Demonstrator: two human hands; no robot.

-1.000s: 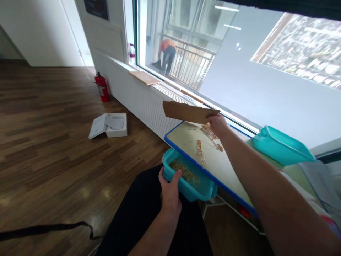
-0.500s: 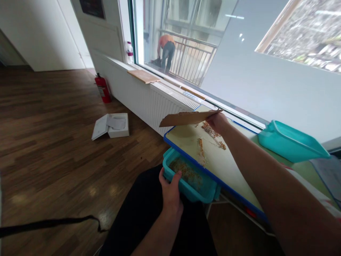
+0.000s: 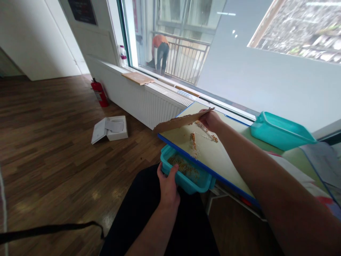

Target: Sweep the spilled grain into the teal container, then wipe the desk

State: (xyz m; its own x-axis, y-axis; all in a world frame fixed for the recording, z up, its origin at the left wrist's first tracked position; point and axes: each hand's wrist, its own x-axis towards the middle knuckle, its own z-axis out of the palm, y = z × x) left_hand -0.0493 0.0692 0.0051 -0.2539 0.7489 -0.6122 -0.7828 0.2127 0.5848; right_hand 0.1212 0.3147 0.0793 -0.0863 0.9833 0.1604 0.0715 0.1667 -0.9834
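My left hand grips the near wall of a teal plastic bin, thumb over the rim. Small yellowish grains cover part of the bin's floor; the bin sits just below the edge of a pale table with a blue border. In my right hand is a torn piece of brown cardboard, held by its right end and slanting down leftward above the tabletop. Beneath and beside it lie an orange-brown line of grains and a second strip of grains mixed with whitish bits.
Another teal bin stands at the table's right rear, near a clear plastic sheet. A radiator runs under the window. On the floor are an open white box and a fire extinguisher. Outside, a person bends over.
The cardboard's left end has tipped lower and come nearer the table edge. My left hand still holds the bin. The whole view has shifted slightly.
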